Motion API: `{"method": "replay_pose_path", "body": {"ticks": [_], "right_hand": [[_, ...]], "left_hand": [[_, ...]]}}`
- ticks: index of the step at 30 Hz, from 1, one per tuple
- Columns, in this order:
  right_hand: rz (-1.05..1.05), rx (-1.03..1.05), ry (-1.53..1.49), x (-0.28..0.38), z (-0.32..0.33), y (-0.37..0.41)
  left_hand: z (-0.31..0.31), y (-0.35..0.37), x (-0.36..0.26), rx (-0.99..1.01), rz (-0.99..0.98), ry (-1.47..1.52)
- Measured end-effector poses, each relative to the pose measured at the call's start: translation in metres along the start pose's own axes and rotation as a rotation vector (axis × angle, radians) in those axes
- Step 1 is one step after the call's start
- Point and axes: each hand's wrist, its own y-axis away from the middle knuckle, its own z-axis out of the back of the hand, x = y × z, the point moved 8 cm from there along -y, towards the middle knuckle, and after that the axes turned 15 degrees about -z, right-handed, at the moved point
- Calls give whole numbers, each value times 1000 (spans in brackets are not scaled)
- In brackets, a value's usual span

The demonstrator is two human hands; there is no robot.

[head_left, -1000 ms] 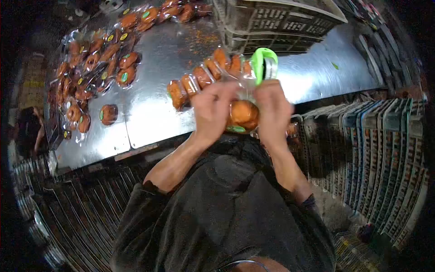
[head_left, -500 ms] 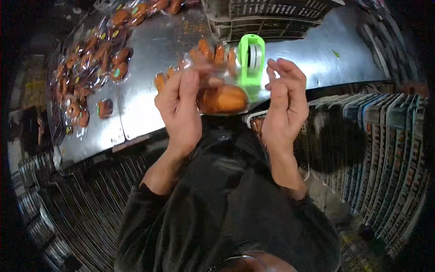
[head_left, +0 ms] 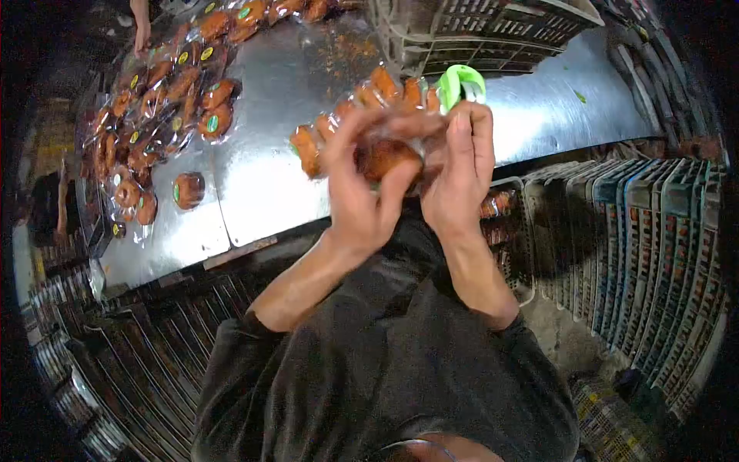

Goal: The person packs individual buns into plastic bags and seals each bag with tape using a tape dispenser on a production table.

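Note:
A small brown loaf cake (head_left: 389, 158) in clear plastic wrap is held above the near edge of the metal table. My left hand (head_left: 358, 189) curls around it from the left, thumb across its front; the fingers are blurred. On the right, my right hand (head_left: 462, 169) is closed, thumb against fingers, beside the loaf's right end. What it pinches is too small or hidden to make out. Just behind its fingertips stands a bright green tape dispenser (head_left: 454, 81), partly covered by the hand. More wrapped pastries (head_left: 308, 150) lie behind my left hand.
Many wrapped pastries with stickers (head_left: 185, 85) cover the left of the metal table (head_left: 269, 100), with one wrapped cake (head_left: 188, 190) apart. A plastic crate (head_left: 477, 35) sits at the back. Stacked crates (head_left: 647, 254) stand right. Another person's hand (head_left: 142, 35) shows far left.
My hands have come together around the wrapped loaf; the right moved left and the left closed over the loaf. The view shifted slightly. Another person's hand has appeared at upper left.

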Motion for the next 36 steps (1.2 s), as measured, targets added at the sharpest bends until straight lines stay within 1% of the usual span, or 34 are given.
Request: {"method": "replay_pose_path", "body": {"ticks": [1,2,3,4,5,7,8,11,12,15,16,19,20,23,24,26,27,28,29,31,32,35,36], "right_hand": [[46,-32,71,-1,-8,-1],[107,-60,143,2,-18,-5],[165,-89,218,5,-26,-6],[261,-200,511,6,-30,-1],[456,-163,684,12,-48,6],[869,-59,997,9,-92,23],[675,-57,1018,-5,-103,22],[59,118,712,-67,-107,5],[2,179,741,-81,-109,1],[424,148,982,-61,-137,5],[339,116,945,-62,-137,1],[162,117,846,-58,-138,-4],[240,156,904,-53,-144,-3],[535,92,1265,-44,-138,2],[625,56,1260,-38,-139,6],[584,44,1123,-36,-129,-1],[562,44,1052,-34,-121,-3],[284,150,840,-48,-107,-13],[175,51,635,-57,-90,-15],[-35,-124,214,-85,-78,-17],[-22,-164,162,-73,-74,-10],[238,-421,546,-7,-5,3],[272,-559,848,5,36,5]], "left_hand": [[0,2,11,263,173,-114],[13,6,28,173,395,-18],[21,7,42,139,597,40],[31,20,62,-27,721,173],[41,35,79,-204,843,301],[54,28,83,-278,899,367],[60,26,86,-311,920,403],[90,11,82,-175,520,269],[104,-8,73,-1,215,2],[126,-7,96,172,221,193],[129,-4,102,210,428,279],[121,14,114,69,723,528],[122,15,114,69,758,461],[118,11,108,-7,754,412],[113,11,104,23,780,415],[111,-11,85,396,258,-156],[108,-4,86,341,297,-151],[104,3,87,285,334,-144],[101,11,88,226,369,-136],[89,52,115,-194,805,212],[82,48,117,-310,735,286],[65,43,103,-204,642,318],[62,40,97,-165,661,275]]}}
